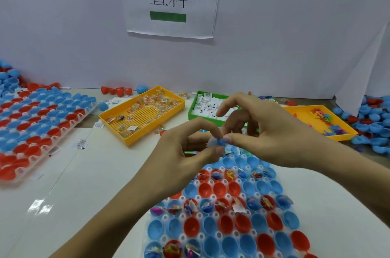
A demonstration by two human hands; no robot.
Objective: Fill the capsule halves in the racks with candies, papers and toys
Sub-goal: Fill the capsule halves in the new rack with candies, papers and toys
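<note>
Against the white partition wall, over the white table's middle, I see my left hand (190, 148) and right hand (259, 129) pinching a small, light, flimsy blue toy (219, 142) by its edges above the clear rack's (213, 214) far end.

Well above and behind the grip, a white paper sign (171, 0) hangs on the pale wall panel (63, 25), printed with two black characters and a green bar (its lower edge curls slightly off the panel). Below the grip spreads the white table (84, 173), with glare patches at the lower left.
</note>
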